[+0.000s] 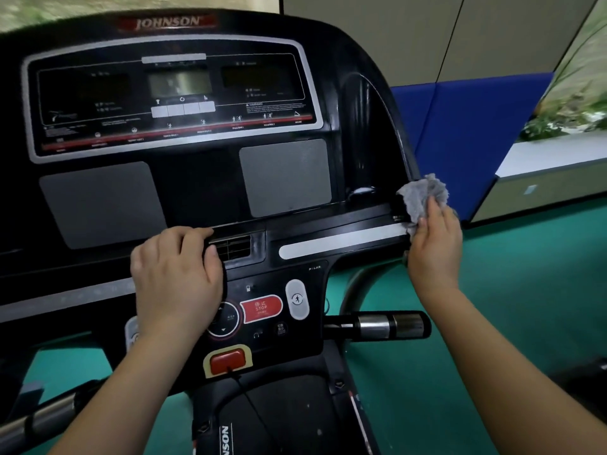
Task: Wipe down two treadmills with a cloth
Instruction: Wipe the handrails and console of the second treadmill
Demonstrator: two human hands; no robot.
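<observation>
Cloth (423, 195), grey and crumpled, is bunched in the right hand's (433, 244) fingers and pressed against the right end of the treadmill console (184, 93), just past the pale strip. Left hand (174, 270) is planted mid-console, fingers curled over the ledge by the vent, gripping it as far as this angle shows. Red stop button (261, 308) sits just below, handlebar (377, 325) lower right, green floor (492, 290) beyond.

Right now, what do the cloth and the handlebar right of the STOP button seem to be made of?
The cloth, pinched by the right hand, looks like soft grey fabric, perhaps microfibre: its surface is fuzzy and crumpled. The handlebar seems black plastic or rubber with polished metal bands, which reflect light.
</observation>
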